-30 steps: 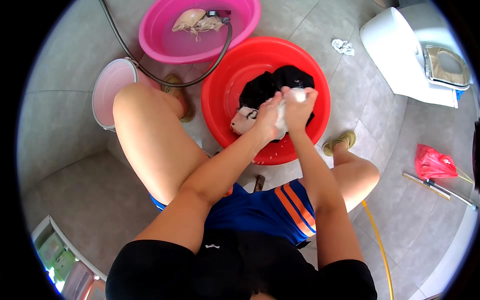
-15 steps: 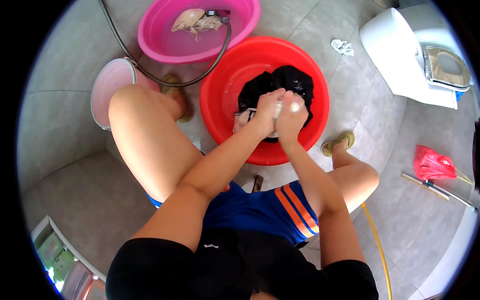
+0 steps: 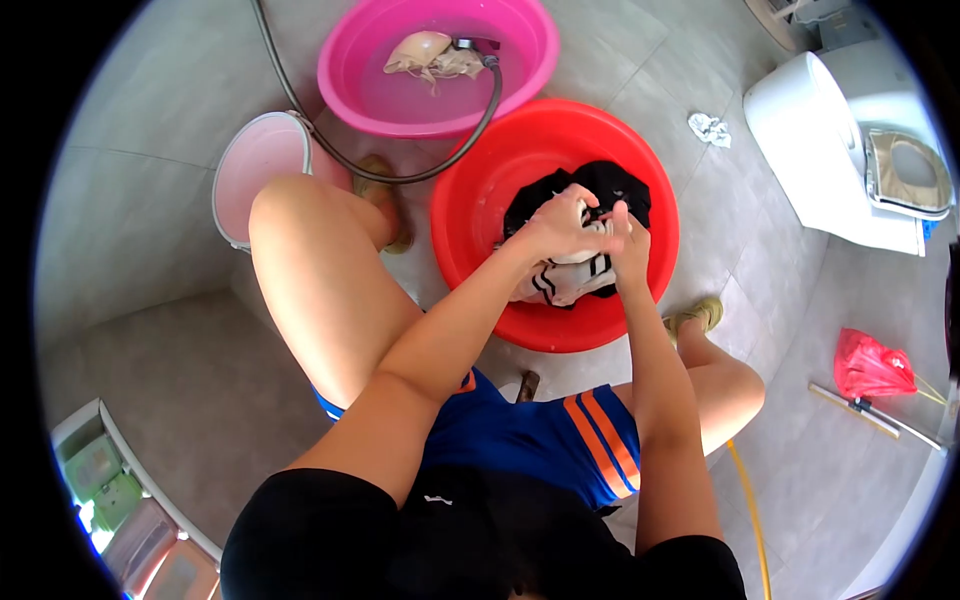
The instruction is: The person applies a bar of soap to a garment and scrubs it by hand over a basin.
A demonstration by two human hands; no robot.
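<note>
Two bare hands, the left hand [image 3: 566, 228] and the right hand [image 3: 632, 250], are close together over the red basin [image 3: 463, 215] at the upper middle of the frame. In it, beneath them, lies a white cloth with black stripes [image 3: 570, 285], its upper part covered by the hands and its folds too bunched for me to make out a garment. The left grip has its fingers apart and crooked, with cloth showing around them, yet I cannot tell whether it pinches any. The right grip is no clearer: its inner side is turned from me, so I cannot say what it holds. Black cloth [image 3: 622, 182] lies behind, partly hidden by the hands. At the top edge, the pink basin [image 3: 340, 80] is cut off slightly; the beige cloth [image 3: 420, 48] in it is a shapeless heap beside a shower head [image 3: 474, 44], whose hose [image 3: 400, 181] runs out at the upper left. A knee covers part of the pale pink bucket [image 3: 255, 170] at left. Dark curved edges crop the shelf [image 3: 150, 478] at lower left and the white fixture [image 3: 800, 130] at upper right.
</note>
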